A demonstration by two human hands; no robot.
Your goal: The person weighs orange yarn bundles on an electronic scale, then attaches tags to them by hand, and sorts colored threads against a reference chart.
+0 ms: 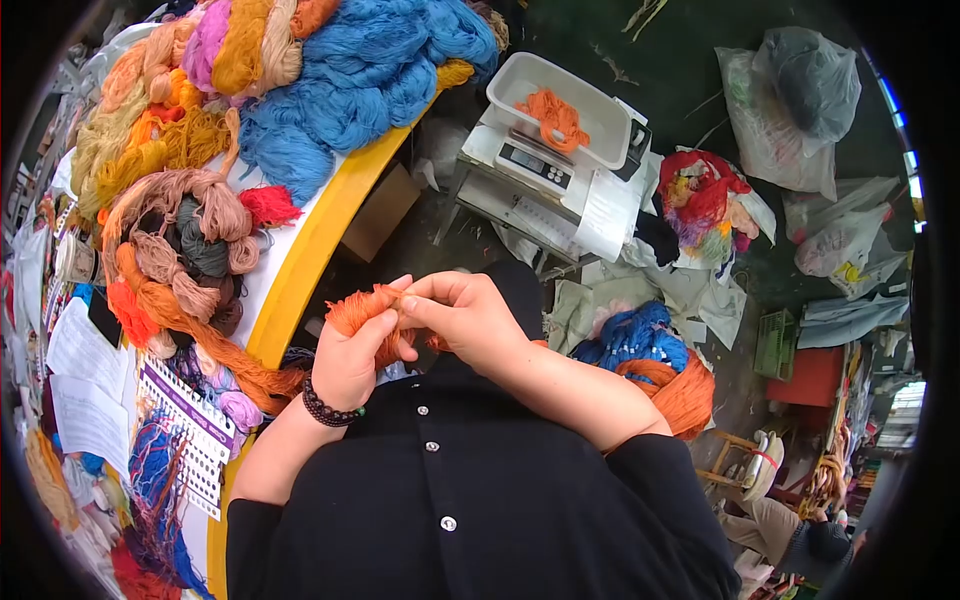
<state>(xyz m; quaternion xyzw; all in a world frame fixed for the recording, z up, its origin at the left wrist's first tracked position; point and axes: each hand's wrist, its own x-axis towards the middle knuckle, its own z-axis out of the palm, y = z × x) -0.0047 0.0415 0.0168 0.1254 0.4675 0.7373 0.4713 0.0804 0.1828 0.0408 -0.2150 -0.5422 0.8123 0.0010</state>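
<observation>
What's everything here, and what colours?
Table: one, white and yellow, left
Yarn skeins: many, mixed, both sides
Digital scale: one, white, ahead
Tub: one, white, on scale, orange yarn inside
Plastic bags: several, clear, upper right
Cardboard box: one, brown, beside table
Crate: one, green, right
Papers: several, white, left
Held yarn: one bunch, orange, middle
Bracelet: one, dark, left wrist
Shirt: one, black, bottom
Left hand: one, bare, middle
Right hand: one, bare, middle

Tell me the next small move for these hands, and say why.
I'd ease the right hand slightly away, its pinch closed, probably teasing the strands apart gently. The left hand holds the orange yarn bunched, and the right fingertips meet at its edge, so a slow pull seems less likely to tangle it.
</observation>
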